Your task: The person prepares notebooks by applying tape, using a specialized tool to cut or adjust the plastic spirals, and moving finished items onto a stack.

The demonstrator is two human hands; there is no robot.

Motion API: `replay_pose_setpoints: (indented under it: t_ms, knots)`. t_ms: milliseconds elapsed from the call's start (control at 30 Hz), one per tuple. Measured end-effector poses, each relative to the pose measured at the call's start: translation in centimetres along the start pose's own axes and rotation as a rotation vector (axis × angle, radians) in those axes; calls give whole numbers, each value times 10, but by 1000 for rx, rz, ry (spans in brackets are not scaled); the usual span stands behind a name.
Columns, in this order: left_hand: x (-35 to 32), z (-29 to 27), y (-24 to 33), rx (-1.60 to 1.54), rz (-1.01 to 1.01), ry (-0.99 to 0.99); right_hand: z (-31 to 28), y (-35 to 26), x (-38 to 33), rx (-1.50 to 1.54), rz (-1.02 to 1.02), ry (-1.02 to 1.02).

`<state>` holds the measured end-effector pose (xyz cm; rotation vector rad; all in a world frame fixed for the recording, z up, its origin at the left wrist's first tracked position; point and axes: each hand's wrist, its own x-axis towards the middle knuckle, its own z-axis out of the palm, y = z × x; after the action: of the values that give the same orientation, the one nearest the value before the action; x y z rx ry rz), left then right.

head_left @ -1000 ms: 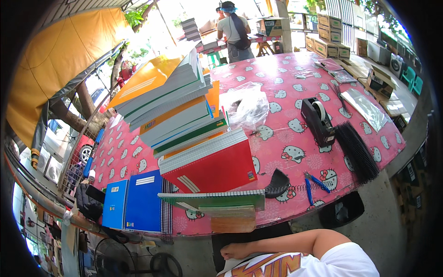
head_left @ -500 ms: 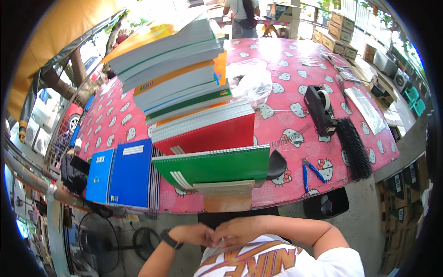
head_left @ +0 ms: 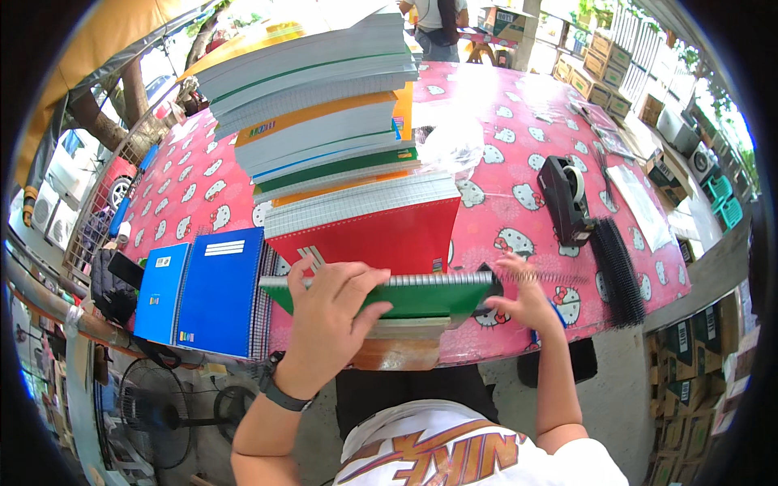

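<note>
A green notebook [head_left: 429, 300] leans in front of the tall notebook stack, with punched holes and a wire along its upper edge. My left hand [head_left: 328, 312] grips that edge, fingers bent over it and thumb towards the green cover. From the notebook's right end a dark spiral coil [head_left: 555, 278] sticks out over the table. Beside this coil is my right hand [head_left: 531, 306], its thumb and fingers apart. Under the green notebook a wooden block [head_left: 397, 354] shows at the table's front edge. Behind it stands a red notebook [head_left: 381, 235], at the stack's front.
Blue notebooks [head_left: 219, 296] lie at the left. On the right are a black tape dispenser [head_left: 565, 202], a bundle of black coils [head_left: 617, 271] and blue-handled pliers [head_left: 557, 314], partly behind my right hand. Another person [head_left: 438, 28] stands beyond the table [head_left: 519, 121].
Both my hands have risen from my lap to the green notebook, the left to its upper edge and the right to the coil end. The notebook has tilted; the far person has shifted.
</note>
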<state>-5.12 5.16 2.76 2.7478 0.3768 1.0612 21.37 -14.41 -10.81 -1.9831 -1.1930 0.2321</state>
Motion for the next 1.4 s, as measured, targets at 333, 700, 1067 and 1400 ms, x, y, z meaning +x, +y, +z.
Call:
replay_pose_setpoints:
  t_ms: [333,700,1067,1400]
  knots:
    - [-15,-3,6,51,-52,-89,10,-17,23,-338,-114,-336]
    - [-46,-9,-13,37,-178,103,4,-149,77,947,-451,-897]
    - [-36,-10,-19,-30,-167,121,14,-162,110,504,-399,-696]
    - [-53,3,-41,-298,-403,620,16,-175,113,938,-435,-1018]
